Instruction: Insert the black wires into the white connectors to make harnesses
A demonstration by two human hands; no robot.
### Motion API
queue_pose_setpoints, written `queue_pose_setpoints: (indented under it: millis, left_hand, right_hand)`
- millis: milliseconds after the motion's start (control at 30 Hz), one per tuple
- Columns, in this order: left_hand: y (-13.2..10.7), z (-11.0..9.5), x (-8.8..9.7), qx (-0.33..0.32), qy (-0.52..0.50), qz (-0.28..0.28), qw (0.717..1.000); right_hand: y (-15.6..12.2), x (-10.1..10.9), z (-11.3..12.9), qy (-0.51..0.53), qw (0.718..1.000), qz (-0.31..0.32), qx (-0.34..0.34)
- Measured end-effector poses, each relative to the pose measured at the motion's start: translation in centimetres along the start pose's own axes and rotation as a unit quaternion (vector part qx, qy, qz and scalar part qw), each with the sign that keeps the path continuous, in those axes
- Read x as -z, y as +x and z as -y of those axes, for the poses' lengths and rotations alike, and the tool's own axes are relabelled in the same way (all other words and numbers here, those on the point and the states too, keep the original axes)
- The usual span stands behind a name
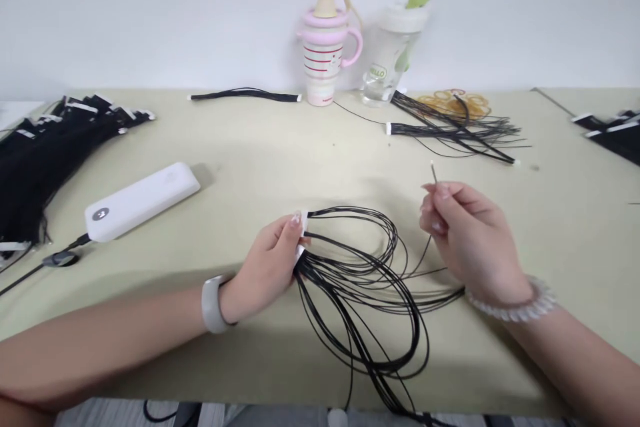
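My left hand (270, 265) is closed on the white connector (301, 237) of a bundle of thin black wires (367, 293), pinched between thumb and fingers. The wires loop out to the right and trail off the table's front edge. My right hand (463, 230) pinches a single black wire (434, 173) from the bundle, its tip pointing up just above my fingers. Both hands hover low over the greenish table (280, 160), about a hand's width apart.
A white power bank (143, 200) with a cable lies at the left. A large pile of black wire harnesses (45, 147) fills the far left, and more sit at the right edge (613, 133). Loose wires (450, 127), rubber bands (455, 103), a pink cup (325, 60) and a clear bottle (393, 53) stand at the back.
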State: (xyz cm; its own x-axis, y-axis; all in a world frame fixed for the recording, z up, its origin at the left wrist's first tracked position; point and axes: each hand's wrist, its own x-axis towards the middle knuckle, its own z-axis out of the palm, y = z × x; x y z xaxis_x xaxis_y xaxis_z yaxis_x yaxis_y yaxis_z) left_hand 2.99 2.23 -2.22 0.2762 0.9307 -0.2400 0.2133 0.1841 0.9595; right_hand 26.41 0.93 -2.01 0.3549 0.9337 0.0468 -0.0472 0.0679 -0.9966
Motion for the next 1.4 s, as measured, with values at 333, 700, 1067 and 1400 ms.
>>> queue_pose_setpoints:
  millis: [333,700,1067,1400]
  left_hand:
    - [-0.4,1.0,-0.4,-0.018,-0.034,-0.013,0.999]
    - [-1.0,1.4,-0.7,-0.099,0.039,-0.046,0.993]
    - [-3.1,1.2,-2.0,-0.098,0.016,0.027,0.995]
    - [-3.6,1.2,-2.1,-0.102,0.000,0.050,0.994]
  right_hand:
    - [-1.3,-0.1,-0.4,-0.137,0.985,0.052,0.090]
    - [-2.9,-1.8,2.1,-0.164,0.968,0.055,0.180]
    - [-5.7,-3.0,1.9,-0.377,0.834,0.207,0.345]
    - [-5.8,-2.9,1.0,-0.395,0.795,0.238,0.393]
